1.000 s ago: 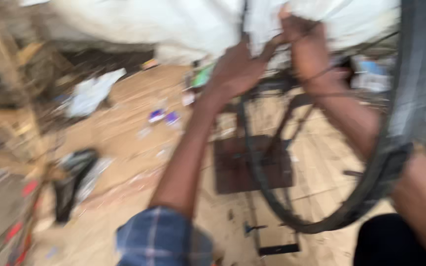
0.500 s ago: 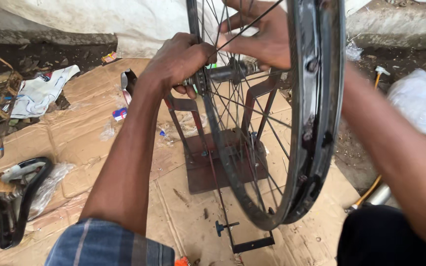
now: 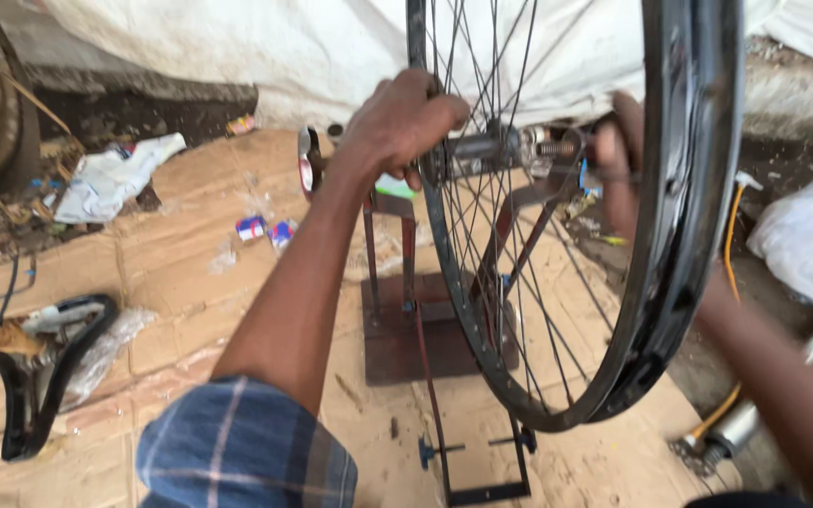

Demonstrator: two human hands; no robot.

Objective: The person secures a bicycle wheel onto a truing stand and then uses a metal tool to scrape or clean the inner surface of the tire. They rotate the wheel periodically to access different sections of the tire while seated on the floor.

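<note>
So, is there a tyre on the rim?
No, the rim is bare black metal, with no tyre, while both hands grip at the hub.

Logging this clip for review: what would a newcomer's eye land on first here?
A big black spoked bicycle wheel fills the centre and right, standing upright in a rusty metal stand on flattened cardboard. The left hand grips at the hub on the near side; the right hand shows through the spokes on the far side. A black bicycle saddle lies lower left.
</note>
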